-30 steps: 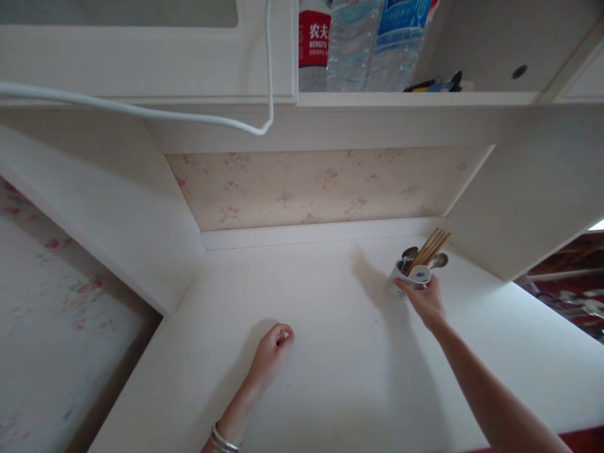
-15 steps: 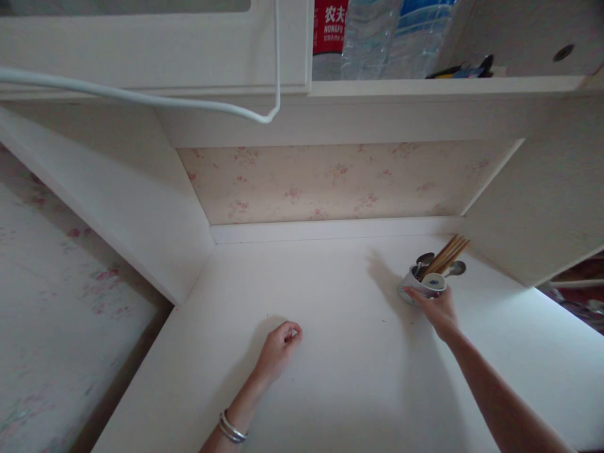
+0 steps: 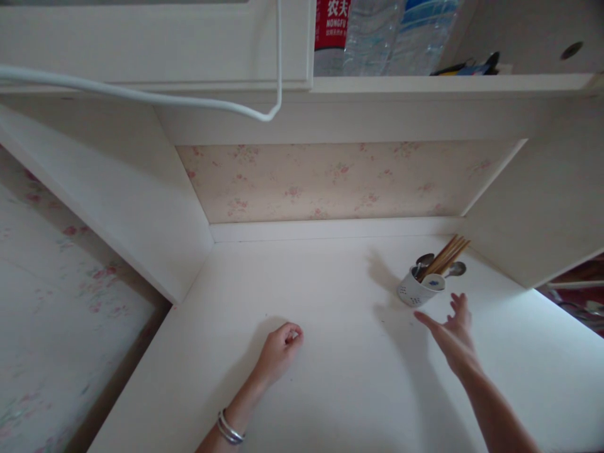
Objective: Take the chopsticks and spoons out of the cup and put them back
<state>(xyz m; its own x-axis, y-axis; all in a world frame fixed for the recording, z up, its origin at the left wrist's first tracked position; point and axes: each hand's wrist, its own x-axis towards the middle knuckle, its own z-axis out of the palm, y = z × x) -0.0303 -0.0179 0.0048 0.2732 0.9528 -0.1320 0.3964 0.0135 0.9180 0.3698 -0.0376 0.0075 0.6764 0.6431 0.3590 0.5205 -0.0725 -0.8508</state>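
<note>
The right hand, empty and spread wide, hovers just near the white utensil holder standing upright far right on the tabletop, chopsticks propped inside, while the left hand rests loosely curled.

a home, by the look of it; flowered wallpaper behind a white desk; water bottles on the shelf; chopsticks and spoons in a cup

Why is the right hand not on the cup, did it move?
Yes. The right hand let go of the cup and pulled back, away from the floral back panel.
</note>
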